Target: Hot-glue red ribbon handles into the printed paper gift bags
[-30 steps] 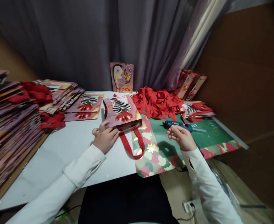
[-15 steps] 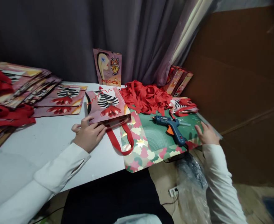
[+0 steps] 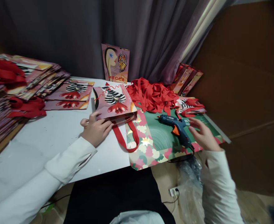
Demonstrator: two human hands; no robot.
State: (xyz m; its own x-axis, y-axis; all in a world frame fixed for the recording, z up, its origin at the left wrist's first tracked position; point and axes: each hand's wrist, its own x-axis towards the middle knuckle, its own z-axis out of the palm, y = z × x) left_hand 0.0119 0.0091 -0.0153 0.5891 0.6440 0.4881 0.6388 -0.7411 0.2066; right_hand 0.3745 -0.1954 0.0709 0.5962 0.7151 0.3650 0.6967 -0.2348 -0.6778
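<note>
A pink printed paper bag [image 3: 115, 102] lies on the white table, its opening toward me and a red ribbon handle [image 3: 120, 140] hanging out of it. My left hand [image 3: 96, 129] rests at the bag's near left corner, fingers apart and touching its edge. A blue glue gun with an orange trigger [image 3: 177, 129] lies on a green patterned sheet [image 3: 157, 137], nozzle to the left. Just right of the glue gun, my right hand [image 3: 203, 133] is raised with fingers apart, holding nothing.
Stacks of printed bags [image 3: 1, 112] with red ribbons fill the left side. A heap of red ribbon [image 3: 153, 95] lies behind the glue gun. One bag [image 3: 115, 63] stands against the curtain; several more [image 3: 185, 79] stand at the right, before a cardboard panel [image 3: 251, 93].
My right hand has moved left, from the sheet's right side to beside the glue gun's body. My left hand stays at the bag. The camera view has shifted slightly.
</note>
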